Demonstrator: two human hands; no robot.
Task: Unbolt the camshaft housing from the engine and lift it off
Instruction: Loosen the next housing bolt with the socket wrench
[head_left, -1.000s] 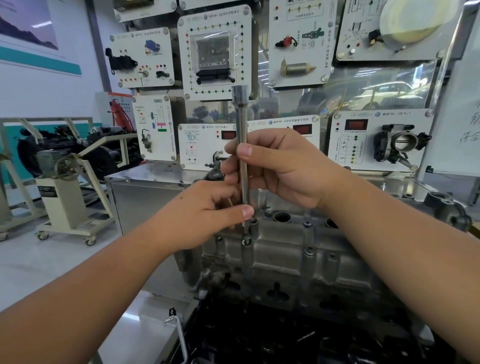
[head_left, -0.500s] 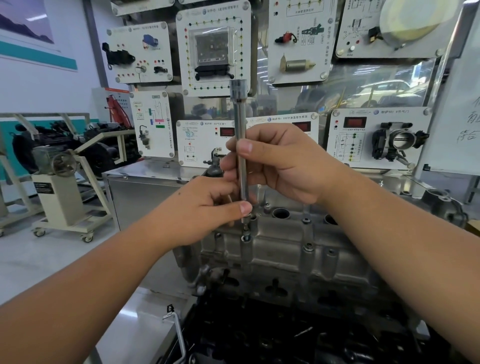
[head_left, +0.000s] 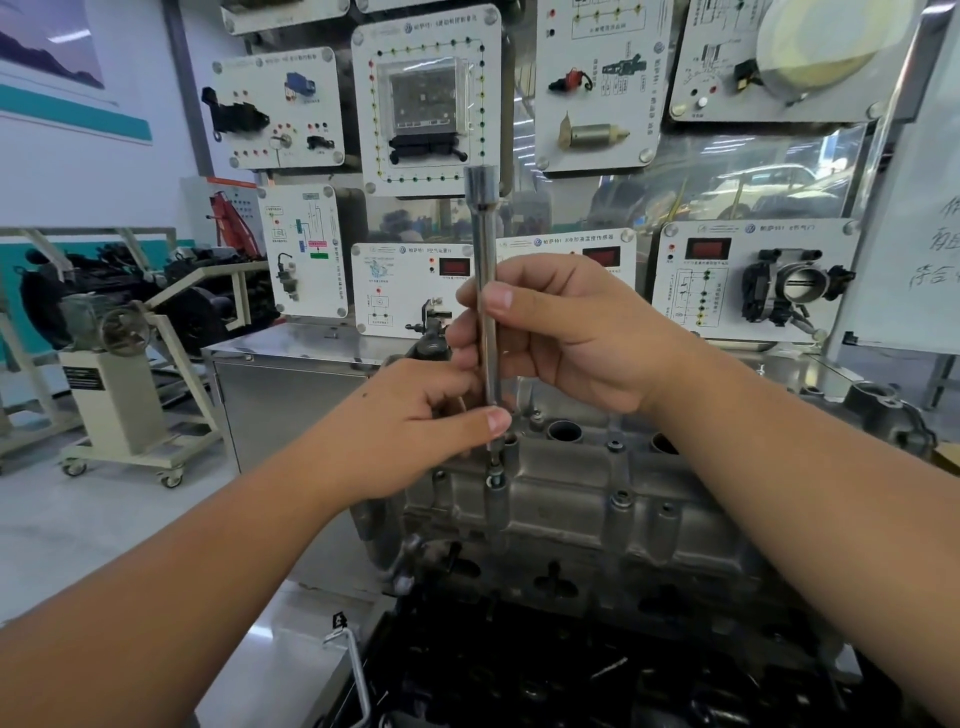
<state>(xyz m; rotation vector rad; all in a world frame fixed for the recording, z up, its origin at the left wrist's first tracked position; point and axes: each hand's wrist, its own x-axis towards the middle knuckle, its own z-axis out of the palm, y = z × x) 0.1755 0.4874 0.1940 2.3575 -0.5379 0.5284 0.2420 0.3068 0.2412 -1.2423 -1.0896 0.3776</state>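
Both hands (head_left: 566, 338) still on extension bar (head_left: 487, 291), unchanged.

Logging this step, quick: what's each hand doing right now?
Left hand: pinches the lower end of the extension bar, just above the bolt.
Right hand: grips the bar's middle, holding it upright.

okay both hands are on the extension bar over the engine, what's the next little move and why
Probably keep twirling the extension bar with the fingers to back out the bolt. It stands upright on that bolt in the housing, the right hand grips mid-shaft, the left hand pinches near the bottom, and no ratchet is fitted on top.
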